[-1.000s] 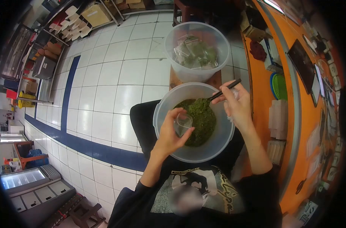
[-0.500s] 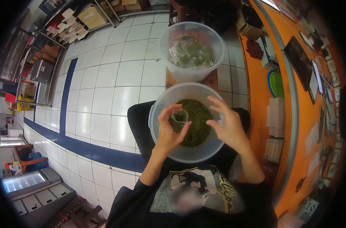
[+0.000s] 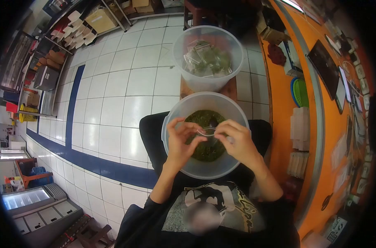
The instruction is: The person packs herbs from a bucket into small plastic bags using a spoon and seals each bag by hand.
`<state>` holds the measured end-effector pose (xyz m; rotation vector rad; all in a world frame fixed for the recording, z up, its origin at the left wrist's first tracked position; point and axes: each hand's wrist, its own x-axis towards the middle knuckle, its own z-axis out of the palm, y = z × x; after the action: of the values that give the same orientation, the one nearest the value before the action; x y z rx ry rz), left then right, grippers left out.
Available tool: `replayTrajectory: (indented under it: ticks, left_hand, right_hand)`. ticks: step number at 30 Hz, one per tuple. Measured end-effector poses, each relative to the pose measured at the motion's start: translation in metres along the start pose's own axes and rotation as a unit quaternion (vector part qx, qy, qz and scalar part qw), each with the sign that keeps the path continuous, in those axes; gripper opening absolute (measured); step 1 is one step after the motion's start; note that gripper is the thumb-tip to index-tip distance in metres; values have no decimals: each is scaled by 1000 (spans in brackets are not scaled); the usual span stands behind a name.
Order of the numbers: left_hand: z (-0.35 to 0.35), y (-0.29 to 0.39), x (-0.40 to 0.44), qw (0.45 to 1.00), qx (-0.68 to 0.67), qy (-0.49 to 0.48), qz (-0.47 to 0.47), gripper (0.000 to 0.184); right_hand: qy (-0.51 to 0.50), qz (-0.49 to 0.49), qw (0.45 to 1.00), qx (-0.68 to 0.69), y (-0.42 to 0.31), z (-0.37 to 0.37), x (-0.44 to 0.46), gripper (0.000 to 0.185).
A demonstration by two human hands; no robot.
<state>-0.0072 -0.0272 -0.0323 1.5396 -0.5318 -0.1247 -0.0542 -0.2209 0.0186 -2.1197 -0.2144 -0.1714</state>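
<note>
A small clear plastic bag [image 3: 207,132] is pinched between both hands, its mouth a rounded opening. My left hand [image 3: 183,138] grips its left edge with thumb and fingers, and my right hand [image 3: 235,139] pinches its right edge. Both are over a large translucent tub [image 3: 183,167] that holds a chopped green mixture [image 3: 206,155]. The dark end of a spoon [image 3: 213,122] shows in the mixture behind the bag; the rest of it is hard to make out.
Beyond the tub, a second translucent tub [image 3: 208,82] with several filled clear packets [image 3: 206,60] stands on a wooden bench [image 3: 233,89]. An orange counter [image 3: 316,124] with a laptop [image 3: 326,70] runs along the right. Metal shelves [image 3: 49,99] stand at the left.
The black-handled spoon has left my right hand. That hand has moved left and taken hold of the bag's edge, while my left hand has kept its hold.
</note>
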Motion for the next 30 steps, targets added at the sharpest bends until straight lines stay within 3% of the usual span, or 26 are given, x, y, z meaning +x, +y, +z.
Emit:
replayTrajectory:
  ticks: [1, 6, 14, 16, 25, 27, 30]
  left_hand:
    - [-1, 4, 0, 993, -102, 29, -48, 65]
    - [1, 16, 0, 989, -122, 66, -47, 56]
    - [10, 11, -1, 987, -151, 33, -39, 54]
    - [14, 18, 0, 980, -176, 30, -91, 52]
    - [6, 6, -5, 988, -123, -61, -72, 55]
    - [1, 8, -8, 981, -163, -47, -96, 58]
    - [-2, 23, -4, 969, -219, -13, -117, 67]
  right_hand:
    - [-2, -2, 1000, 1, -1, -1, 0, 12]
    - [120, 0, 991, 67, -8, 7, -3, 18]
    - [96, 2, 993, 70, -10, 6, -9, 25]
    - [108, -5, 993, 52, -10, 6, -11, 26]
    - [18, 10, 996, 87, -13, 9, -1, 22]
    - [-81, 73, 983, 145, -11, 0, 7, 21]
    - [-114, 143, 963, 197, -11, -15, 31, 19]
